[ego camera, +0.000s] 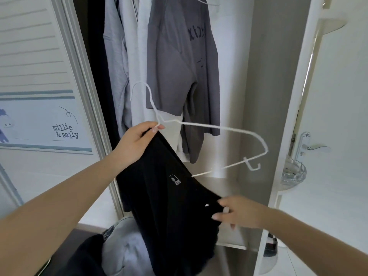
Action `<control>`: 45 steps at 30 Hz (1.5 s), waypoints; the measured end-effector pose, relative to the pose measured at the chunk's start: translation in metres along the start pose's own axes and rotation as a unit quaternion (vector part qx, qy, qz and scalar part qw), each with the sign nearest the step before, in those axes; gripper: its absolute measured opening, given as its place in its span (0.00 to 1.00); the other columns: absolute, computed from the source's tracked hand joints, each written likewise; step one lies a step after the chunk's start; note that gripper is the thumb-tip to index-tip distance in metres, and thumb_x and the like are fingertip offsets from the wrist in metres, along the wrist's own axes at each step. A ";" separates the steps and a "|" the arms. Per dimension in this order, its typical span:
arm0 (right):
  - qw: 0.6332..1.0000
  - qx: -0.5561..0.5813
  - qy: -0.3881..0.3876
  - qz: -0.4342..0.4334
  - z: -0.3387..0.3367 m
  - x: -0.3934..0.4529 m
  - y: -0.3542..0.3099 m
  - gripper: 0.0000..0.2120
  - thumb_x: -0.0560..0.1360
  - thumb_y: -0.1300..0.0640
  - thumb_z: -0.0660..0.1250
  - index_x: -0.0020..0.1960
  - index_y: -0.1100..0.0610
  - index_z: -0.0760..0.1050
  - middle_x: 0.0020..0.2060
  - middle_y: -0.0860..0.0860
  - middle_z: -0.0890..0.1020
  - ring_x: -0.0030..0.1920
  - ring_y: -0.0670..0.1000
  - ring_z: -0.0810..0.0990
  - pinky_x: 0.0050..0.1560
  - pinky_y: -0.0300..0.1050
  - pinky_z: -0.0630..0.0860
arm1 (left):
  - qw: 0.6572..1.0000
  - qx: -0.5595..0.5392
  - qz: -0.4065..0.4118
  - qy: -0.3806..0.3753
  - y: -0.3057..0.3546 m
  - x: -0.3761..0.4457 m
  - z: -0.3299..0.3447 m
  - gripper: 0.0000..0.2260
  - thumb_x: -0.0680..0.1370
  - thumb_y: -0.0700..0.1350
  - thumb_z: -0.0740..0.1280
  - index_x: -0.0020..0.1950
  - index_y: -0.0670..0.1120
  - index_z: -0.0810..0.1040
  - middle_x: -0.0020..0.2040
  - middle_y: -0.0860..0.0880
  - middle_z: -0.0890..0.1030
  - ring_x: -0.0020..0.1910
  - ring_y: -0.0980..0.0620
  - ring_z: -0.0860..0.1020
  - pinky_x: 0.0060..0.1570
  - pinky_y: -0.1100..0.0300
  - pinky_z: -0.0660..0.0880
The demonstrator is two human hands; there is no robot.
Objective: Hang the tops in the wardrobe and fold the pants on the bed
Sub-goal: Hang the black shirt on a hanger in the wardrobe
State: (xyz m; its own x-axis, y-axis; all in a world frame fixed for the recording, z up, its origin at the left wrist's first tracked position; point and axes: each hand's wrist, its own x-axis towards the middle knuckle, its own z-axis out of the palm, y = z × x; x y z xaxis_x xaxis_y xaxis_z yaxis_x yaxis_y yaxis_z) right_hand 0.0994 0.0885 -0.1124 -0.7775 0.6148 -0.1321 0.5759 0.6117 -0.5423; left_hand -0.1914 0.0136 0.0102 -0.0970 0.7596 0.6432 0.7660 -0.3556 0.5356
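Black cloth and white wire meet in the left hand — it pinches the hanger neck together with the top, likely steadying both. The right hand grips the top's edge — seemingly to thread it on. Dark, limp, small white print; before the open wardrobe, near its bottom shelf.
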 end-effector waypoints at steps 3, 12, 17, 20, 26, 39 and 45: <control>0.997 -0.051 0.054 0.013 -0.036 -0.015 0.012 0.14 0.77 0.45 0.64 0.56 0.54 0.76 0.31 0.36 0.78 0.32 0.39 0.81 0.37 0.30 0.71 | 0.996 0.054 -0.028 -0.058 -0.025 -0.014 -0.006 0.10 0.81 0.47 0.59 0.54 0.58 0.79 0.52 0.63 0.80 0.55 0.67 0.75 0.57 0.71 0.68; 0.971 -0.203 0.120 -0.027 -0.095 -0.034 0.013 0.15 0.78 0.45 0.62 0.60 0.49 0.78 0.51 0.41 0.81 0.44 0.32 0.76 0.45 0.28 0.70 | 0.978 0.145 0.042 -0.146 -0.040 -0.033 0.006 0.10 0.79 0.48 0.62 0.57 0.53 0.81 0.49 0.70 0.78 0.52 0.68 0.76 0.54 0.76 0.69; 0.967 -0.218 0.095 -0.092 -0.088 -0.022 -0.017 0.16 0.76 0.43 0.64 0.53 0.54 0.81 0.48 0.46 0.82 0.43 0.41 0.78 0.48 0.40 0.74 | 0.996 0.041 0.013 -0.074 -0.015 -0.024 0.033 0.09 0.79 0.51 0.62 0.56 0.57 0.80 0.50 0.70 0.79 0.49 0.70 0.76 0.49 0.79 0.67; 0.960 -0.245 0.102 -0.092 -0.089 -0.026 -0.022 0.18 0.75 0.41 0.64 0.48 0.55 0.81 0.40 0.48 0.80 0.41 0.47 0.78 0.46 0.46 0.74 | 0.997 0.040 0.018 -0.060 -0.010 -0.021 0.036 0.08 0.79 0.51 0.63 0.54 0.59 0.79 0.49 0.70 0.79 0.49 0.70 0.76 0.48 0.80 0.66; 0.957 -0.257 0.115 -0.069 -0.107 -0.047 -0.006 0.12 0.74 0.41 0.66 0.39 0.49 0.77 0.32 0.41 0.74 0.35 0.36 0.73 0.35 0.32 0.66 | 0.993 0.074 0.018 -0.086 -0.025 -0.025 0.019 0.07 0.79 0.50 0.64 0.55 0.59 0.78 0.48 0.66 0.81 0.49 0.67 0.77 0.50 0.77 0.69; 0.976 0.202 0.017 -0.084 -0.105 -0.081 -0.043 0.31 0.74 0.57 0.70 0.72 0.42 0.63 0.41 0.42 0.80 0.41 0.41 0.78 0.48 0.37 0.72 | 0.997 -0.017 -0.073 -0.005 -0.024 -0.004 0.035 0.05 0.78 0.50 0.66 0.44 0.57 0.79 0.40 0.62 0.80 0.40 0.64 0.77 0.40 0.75 0.70; 0.854 0.468 -0.044 -0.225 -0.099 -0.108 -0.099 0.40 0.63 0.48 0.79 0.69 0.60 0.66 0.43 0.46 0.79 0.44 0.45 0.80 0.46 0.37 0.77 | 0.983 -0.168 -0.070 -0.016 0.025 0.036 0.073 0.07 0.79 0.49 0.65 0.46 0.55 0.82 0.46 0.58 0.83 0.48 0.62 0.79 0.54 0.66 0.72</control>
State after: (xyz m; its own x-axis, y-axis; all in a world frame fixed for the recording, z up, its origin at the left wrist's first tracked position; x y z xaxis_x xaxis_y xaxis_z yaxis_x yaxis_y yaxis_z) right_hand 0.1514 0.0104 0.0380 -0.9064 0.3573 0.2254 -0.2084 0.0862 -0.9742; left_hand -0.1290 0.0718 0.0069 -0.1628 0.8281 0.5364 0.4934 -0.4025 0.7711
